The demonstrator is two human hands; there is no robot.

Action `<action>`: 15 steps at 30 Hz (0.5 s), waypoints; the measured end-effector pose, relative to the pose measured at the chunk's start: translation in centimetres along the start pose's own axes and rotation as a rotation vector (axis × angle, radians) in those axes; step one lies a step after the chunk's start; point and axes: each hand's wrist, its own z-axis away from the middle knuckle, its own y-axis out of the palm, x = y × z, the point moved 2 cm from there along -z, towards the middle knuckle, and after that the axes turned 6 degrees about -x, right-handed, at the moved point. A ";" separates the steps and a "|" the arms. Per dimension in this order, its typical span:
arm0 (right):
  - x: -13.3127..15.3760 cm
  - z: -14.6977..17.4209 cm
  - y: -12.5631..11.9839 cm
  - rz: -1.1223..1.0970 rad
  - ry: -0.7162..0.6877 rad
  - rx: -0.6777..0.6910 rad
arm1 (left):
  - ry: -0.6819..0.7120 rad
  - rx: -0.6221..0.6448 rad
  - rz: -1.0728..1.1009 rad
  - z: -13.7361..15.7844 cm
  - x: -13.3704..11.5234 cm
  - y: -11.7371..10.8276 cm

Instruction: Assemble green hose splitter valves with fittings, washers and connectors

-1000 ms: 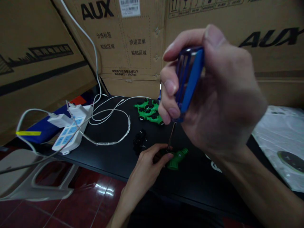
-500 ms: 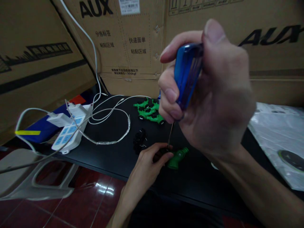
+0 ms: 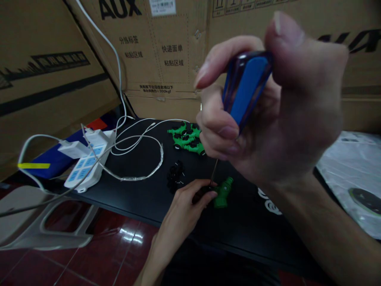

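Note:
My right hand (image 3: 276, 107) is closed around the blue handle of a screwdriver (image 3: 247, 89), raised large and near the camera. The screwdriver's thin shaft points down to the fingertips of my left hand (image 3: 186, 206). Between thumb and fingers, my left hand pinches a small black part (image 3: 202, 194) low over the table; the fingers cover much of it. The shaft's tip meets this black part. Right beside it is a green plastic piece (image 3: 222, 194), which looks attached to the black part, though the join is hidden.
Several green pieces with black wheels (image 3: 187, 141) sit at the back of the black table (image 3: 133, 198). Small black parts (image 3: 175, 174) lie left of my hands, white rings (image 3: 272, 206) to the right. A power strip (image 3: 86, 167) with cables stands left; cardboard boxes (image 3: 160, 79) wall the back.
My right hand has turned the screwdriver handle and shifted a little right. The green piece has swung slightly more upright. My left hand stays nearly still; the white rings show more.

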 end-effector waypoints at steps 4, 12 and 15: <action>-1.3 0.8 0.3 0.090 -0.217 -0.314 | -0.005 -0.013 -0.014 -0.1 -0.2 0.0; -0.3 0.4 0.8 0.034 -0.032 -0.187 | 0.049 0.031 -0.016 0.0 0.1 0.0; 0.2 -0.4 -0.3 0.069 0.060 -0.105 | 0.084 0.041 -0.032 0.1 0.3 0.0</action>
